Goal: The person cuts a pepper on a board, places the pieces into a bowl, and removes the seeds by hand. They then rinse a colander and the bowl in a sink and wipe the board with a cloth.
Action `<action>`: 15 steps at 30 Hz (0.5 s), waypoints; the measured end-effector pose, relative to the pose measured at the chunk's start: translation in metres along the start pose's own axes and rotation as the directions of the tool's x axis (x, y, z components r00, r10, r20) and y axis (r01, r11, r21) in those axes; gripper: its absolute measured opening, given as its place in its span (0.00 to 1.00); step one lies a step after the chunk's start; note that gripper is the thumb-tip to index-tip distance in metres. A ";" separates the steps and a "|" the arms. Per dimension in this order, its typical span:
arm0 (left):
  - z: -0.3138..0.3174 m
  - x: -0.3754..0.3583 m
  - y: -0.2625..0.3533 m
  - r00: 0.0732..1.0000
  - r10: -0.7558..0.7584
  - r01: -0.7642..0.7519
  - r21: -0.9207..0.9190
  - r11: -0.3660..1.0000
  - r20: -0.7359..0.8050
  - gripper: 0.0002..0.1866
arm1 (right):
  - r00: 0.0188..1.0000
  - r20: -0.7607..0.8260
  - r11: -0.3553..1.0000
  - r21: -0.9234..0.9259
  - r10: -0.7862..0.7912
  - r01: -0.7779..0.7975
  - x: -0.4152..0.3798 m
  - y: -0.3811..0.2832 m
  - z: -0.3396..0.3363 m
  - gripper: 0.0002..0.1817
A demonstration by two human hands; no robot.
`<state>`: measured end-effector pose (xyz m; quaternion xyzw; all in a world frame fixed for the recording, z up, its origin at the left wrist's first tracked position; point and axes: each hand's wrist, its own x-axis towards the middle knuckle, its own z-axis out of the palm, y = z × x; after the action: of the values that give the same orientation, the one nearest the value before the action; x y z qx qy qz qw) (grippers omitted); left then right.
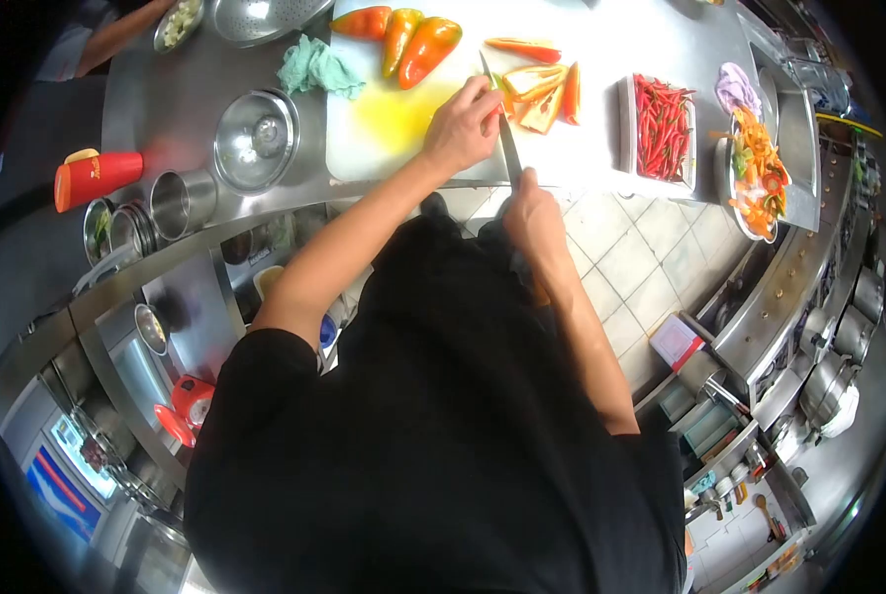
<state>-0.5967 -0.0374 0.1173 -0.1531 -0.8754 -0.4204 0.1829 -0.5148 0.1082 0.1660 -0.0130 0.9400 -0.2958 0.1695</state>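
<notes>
My left hand (pixel 465 123) presses down on a cut orange pepper piece (pixel 534 96) lying on the white cutting board (pixel 384 139). My right hand (pixel 534 213) grips the handle of a knife (pixel 502 124), its blade running up past the left fingers toward the pepper. More sliced pepper pieces (pixel 524 48) lie beside it. Three whole orange-red peppers (pixel 403 38) rest at the board's far edge.
A tray of red chillies (pixel 661 127) and a plate of mixed sliced vegetables (pixel 760 168) sit to the right. A green cloth (pixel 316 67), steel bowls (pixel 255 139), steel cups (pixel 184 201) and a red container (pixel 97 176) stand to the left. Another person's arm (pixel 116 35) shows at the top left.
</notes>
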 end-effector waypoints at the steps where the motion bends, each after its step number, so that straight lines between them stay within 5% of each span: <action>1: 0.000 -0.001 0.000 1.000 0.001 -0.001 0.007 1.000 0.008 0.13 | 0.997 0.051 0.998 -0.032 0.053 -0.052 -0.015 0.002 0.001 0.11; 4: -0.004 0.001 0.001 1.000 -0.003 0.003 -0.020 1.000 -0.001 0.13 | 0.942 0.226 0.969 -0.023 0.246 -0.248 -0.049 0.004 -0.012 0.13; 9: -0.013 0.009 -0.011 0.998 -0.060 0.060 -0.016 0.998 -0.001 0.16 | 0.936 0.240 0.966 -0.097 0.257 -0.240 -0.105 0.012 -0.028 0.13; 10: -0.022 0.011 -0.008 0.990 -0.100 0.100 0.007 0.995 0.097 0.16 | 0.942 0.245 0.973 -0.073 0.228 -0.217 -0.112 0.012 -0.038 0.12; 13: -0.054 0.030 -0.003 0.985 -0.170 0.171 0.040 0.985 -0.014 0.16 | 0.950 0.246 0.981 -0.091 0.192 -0.174 -0.135 0.021 -0.065 0.11; 15: -0.062 0.057 -0.016 0.989 -0.033 0.062 0.198 0.978 -0.147 0.18 | 0.944 0.272 0.982 -0.058 0.187 -0.178 -0.133 0.013 -0.077 0.11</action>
<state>-0.6421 -0.0896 0.1679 -0.0823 -0.9016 -0.3435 0.2496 -0.4140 0.1778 0.2589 0.0300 0.9091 -0.2587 0.3251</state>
